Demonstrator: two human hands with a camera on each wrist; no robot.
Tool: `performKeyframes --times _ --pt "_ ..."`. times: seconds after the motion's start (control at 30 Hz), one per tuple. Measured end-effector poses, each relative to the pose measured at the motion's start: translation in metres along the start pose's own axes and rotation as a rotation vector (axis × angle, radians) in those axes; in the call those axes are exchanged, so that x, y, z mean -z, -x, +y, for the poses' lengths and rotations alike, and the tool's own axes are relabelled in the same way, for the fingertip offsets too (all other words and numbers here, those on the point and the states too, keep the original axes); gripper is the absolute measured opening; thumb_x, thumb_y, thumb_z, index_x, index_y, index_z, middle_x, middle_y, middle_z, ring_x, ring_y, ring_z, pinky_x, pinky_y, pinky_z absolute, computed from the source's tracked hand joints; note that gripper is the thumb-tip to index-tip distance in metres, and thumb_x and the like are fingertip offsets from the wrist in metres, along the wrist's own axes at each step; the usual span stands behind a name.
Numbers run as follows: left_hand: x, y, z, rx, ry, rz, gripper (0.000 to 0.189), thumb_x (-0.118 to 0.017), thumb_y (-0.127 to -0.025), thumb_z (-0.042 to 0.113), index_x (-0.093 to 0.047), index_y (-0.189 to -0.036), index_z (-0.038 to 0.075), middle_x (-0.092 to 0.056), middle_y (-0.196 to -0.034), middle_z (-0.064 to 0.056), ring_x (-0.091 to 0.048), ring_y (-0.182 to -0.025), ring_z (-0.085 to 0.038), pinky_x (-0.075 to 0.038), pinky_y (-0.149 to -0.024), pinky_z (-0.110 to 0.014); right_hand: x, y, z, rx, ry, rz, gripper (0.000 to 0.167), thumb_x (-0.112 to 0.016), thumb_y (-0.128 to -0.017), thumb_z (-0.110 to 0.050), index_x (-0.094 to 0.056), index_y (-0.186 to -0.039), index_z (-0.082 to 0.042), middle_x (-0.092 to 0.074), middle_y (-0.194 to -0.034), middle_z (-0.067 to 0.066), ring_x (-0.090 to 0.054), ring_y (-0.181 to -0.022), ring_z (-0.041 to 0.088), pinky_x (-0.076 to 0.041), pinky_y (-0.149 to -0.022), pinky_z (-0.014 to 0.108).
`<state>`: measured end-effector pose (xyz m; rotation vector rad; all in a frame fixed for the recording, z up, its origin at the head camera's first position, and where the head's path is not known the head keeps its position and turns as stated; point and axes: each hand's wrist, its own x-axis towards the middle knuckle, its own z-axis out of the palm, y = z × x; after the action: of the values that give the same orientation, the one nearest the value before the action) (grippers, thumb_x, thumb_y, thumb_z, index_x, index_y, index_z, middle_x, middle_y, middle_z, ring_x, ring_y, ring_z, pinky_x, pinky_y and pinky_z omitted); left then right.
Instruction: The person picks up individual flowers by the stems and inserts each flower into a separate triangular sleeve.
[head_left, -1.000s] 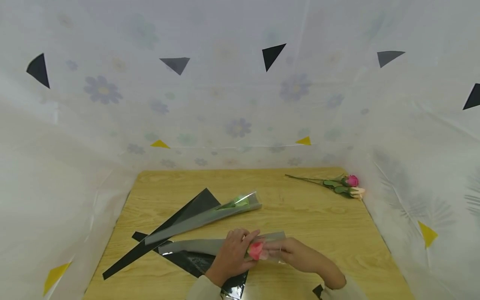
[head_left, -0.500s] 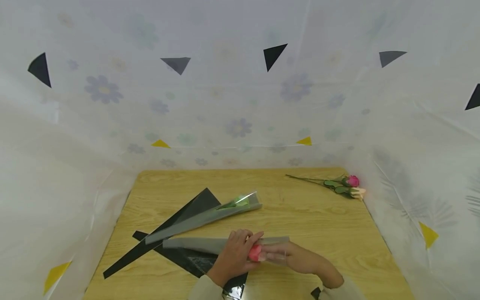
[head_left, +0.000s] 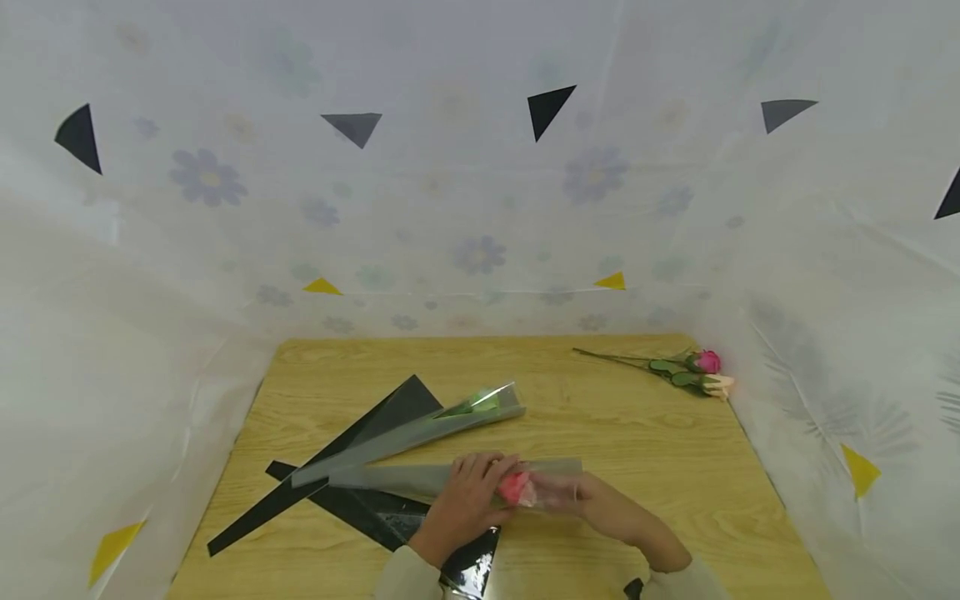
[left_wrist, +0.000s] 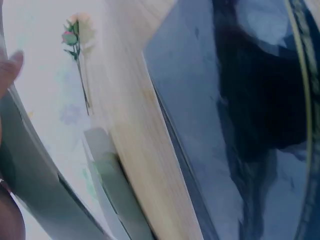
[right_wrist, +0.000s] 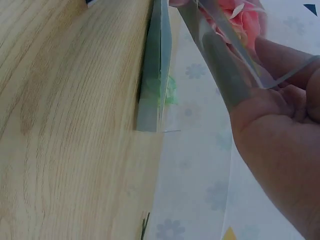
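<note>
In the head view my left hand (head_left: 468, 500) grips a grey-backed clear flower sleeve (head_left: 405, 477) with a pink rose (head_left: 515, 487) inside, its bloom near the wide end. My right hand (head_left: 600, 500) reaches into that opening from the right. In the right wrist view, the thumb (right_wrist: 280, 55) touches the petals inside the clear film; the other fingertips are partly hidden. The rose's stem is hidden by the sleeve and my left hand. At the left wrist view's edge, fingers of my left hand (left_wrist: 10, 215) hold the grey sleeve.
Another sleeve (head_left: 405, 442) with a green-and-white flower lies behind, across a folded black sleeve (head_left: 390, 414). More black wrapping (head_left: 367, 517) lies under my left forearm. Two stemmed roses (head_left: 697, 375), magenta and peach, lie at the wooden table's (head_left: 637, 433) back right, beside a white curtain.
The held sleeve has first slid slightly right, then lifted a little, with its clear side turned more upward. The rose's bloom shows more fully than half a second ago. Both hands stay around it.
</note>
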<state>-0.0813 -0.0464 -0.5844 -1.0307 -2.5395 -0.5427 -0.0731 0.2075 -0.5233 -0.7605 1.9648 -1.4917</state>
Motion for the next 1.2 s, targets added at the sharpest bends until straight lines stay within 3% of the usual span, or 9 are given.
performKeyframes --times 0.2,0.33,0.43,0.53,0.63,0.77,0.93,1.07,1.2 --pt "0.0 0.009 -0.02 0.059 -0.014 0.006 0.087 -0.08 -0.069 0.036 -0.034 -0.142 0.022 -0.044 -0.125 -0.001 -0.044 -0.111 -0.018 -0.034 -0.088 -0.042 0.01 0.004 0.004 -0.025 -0.114 0.122 0.041 -0.044 -0.098 -0.015 -0.044 -0.135 0.003 -0.045 -0.134 0.023 -0.045 -0.122 0.031 -0.041 -0.094 0.031" --pt "-0.003 0.015 -0.034 0.122 -0.03 0.011 0.085 -0.08 -0.071 0.031 -0.034 -0.142 0.023 -0.045 -0.123 -0.002 -0.045 -0.11 -0.02 -0.035 -0.087 -0.043 0.004 0.001 0.011 -0.041 -0.109 0.31 0.034 -0.047 -0.097 -0.013 -0.051 -0.121 0.011 -0.053 -0.118 0.03 -0.057 -0.106 0.033 -0.046 -0.087 0.036" --pt "-0.002 0.02 -0.042 0.169 -0.053 0.0 0.084 -0.08 -0.071 0.029 -0.035 -0.142 0.023 -0.046 -0.123 -0.003 -0.045 -0.109 -0.022 -0.036 -0.089 -0.043 -0.012 -0.004 0.022 -0.101 -0.078 0.427 0.025 -0.049 -0.096 -0.009 -0.054 -0.111 0.011 -0.058 -0.102 0.025 -0.061 -0.092 0.03 -0.049 -0.08 0.037" --pt "-0.001 0.022 -0.048 0.195 -0.072 -0.004 0.081 -0.08 -0.071 0.027 -0.037 -0.141 0.021 -0.046 -0.124 -0.004 -0.045 -0.111 -0.023 -0.036 -0.091 -0.043 -0.036 -0.014 0.033 -0.144 0.051 0.436 0.017 -0.052 -0.093 -0.007 -0.058 -0.104 0.005 -0.062 -0.097 0.017 -0.061 -0.087 0.022 -0.051 -0.075 0.032" --pt "0.0 0.023 -0.051 0.204 -0.089 0.003 0.079 -0.079 -0.072 0.026 -0.038 -0.14 0.021 -0.046 -0.124 -0.004 -0.044 -0.112 -0.023 -0.036 -0.091 -0.044 -0.058 -0.026 0.045 -0.103 0.216 0.377 0.015 -0.056 -0.09 -0.005 -0.062 -0.102 0.002 -0.063 -0.097 0.012 -0.06 -0.085 0.018 -0.049 -0.072 0.029" --pt "0.0 0.023 -0.054 0.204 -0.089 0.022 0.079 -0.079 -0.071 0.025 -0.039 -0.139 0.021 -0.045 -0.123 -0.003 -0.044 -0.11 -0.023 -0.035 -0.089 -0.043 -0.082 -0.042 0.057 -0.055 0.415 0.346 0.027 -0.065 -0.085 -0.015 -0.061 -0.107 0.0 -0.06 -0.098 0.007 -0.056 -0.086 0.015 -0.047 -0.073 0.03" --pt "-0.002 0.026 -0.058 0.21 -0.104 0.046 0.083 -0.082 -0.067 0.025 -0.039 -0.139 0.019 -0.046 -0.122 -0.005 -0.044 -0.107 -0.024 -0.034 -0.087 -0.044 -0.104 -0.054 0.067 -0.076 0.675 0.378 0.046 -0.074 -0.073 -0.036 -0.062 -0.107 -0.008 -0.051 -0.089 -0.005 -0.049 -0.082 0.015 -0.042 -0.061 0.027" --pt "-0.004 0.028 -0.062 0.234 -0.118 0.036 0.084 -0.082 -0.067 0.026 -0.039 -0.139 0.018 -0.046 -0.123 -0.004 -0.044 -0.107 -0.025 -0.035 -0.087 -0.044 -0.113 -0.059 0.073 -0.107 0.764 0.446 0.044 -0.076 -0.069 -0.036 -0.059 -0.101 -0.012 -0.046 -0.086 -0.006 -0.048 -0.08 0.016 -0.04 -0.056 0.026" --pt "-0.004 0.029 -0.065 0.257 -0.124 0.017 0.086 -0.083 -0.068 0.026 -0.037 -0.141 0.019 -0.046 -0.124 -0.005 -0.045 -0.108 -0.025 -0.035 -0.088 -0.044 -0.117 -0.062 0.076 -0.098 0.761 0.5 0.034 -0.078 -0.067 -0.033 -0.058 -0.087 -0.015 -0.043 -0.079 -0.01 -0.047 -0.076 0.015 -0.039 -0.054 0.024"
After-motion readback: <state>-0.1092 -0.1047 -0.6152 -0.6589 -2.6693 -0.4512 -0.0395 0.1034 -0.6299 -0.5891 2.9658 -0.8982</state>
